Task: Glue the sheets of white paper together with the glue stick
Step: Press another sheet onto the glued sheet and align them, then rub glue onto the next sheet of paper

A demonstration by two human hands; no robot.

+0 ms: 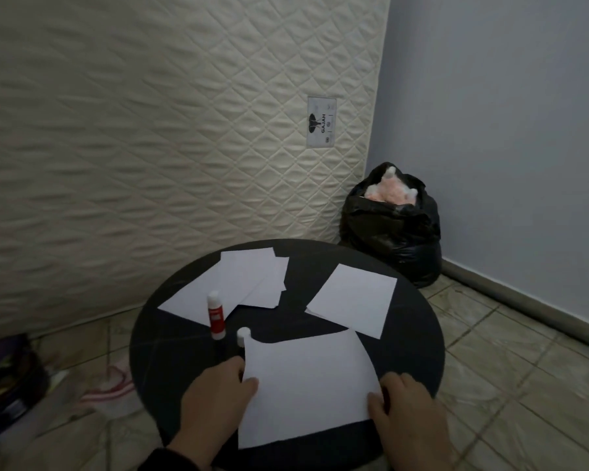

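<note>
Two hands: both at the near edge of a round black table (170, 338), each on one side of the same sheet
Near sheet: a white rectangular sheet of paper (306, 385) lying flat on the table closest to the person, slightly skewed
Left hand (215, 399): at the sheet's left edge, thumb lying on top of the paper, the other fingers curled at or under the edge; it pinches the sheet
Right hand (408, 413): at the sheet's right edge, thumb pressed on the paper's top, fingers curled beside the edge; it too pinches the sheet
Glue stick: a red-and-white glue stick (215, 314) standing upright on the left part of the table, uncapped, touching no hand
Cap: a small white cap (242, 334) standing just beside the glue stick, at the near sheet's far-left corner
Other paper, left: a loose overlapping pile of white sheets (249, 280) at the far left of the table, behind the glue stick
Other paper, right: a square white stack of sheets (354, 297) at the far right, apart from the pile
Surroundings: a cream quilted mattress (150, 130) leaning upright behind the table; a black plastic bag (391, 232) on the tiled floor in the corner by a pale blue wall
</note>
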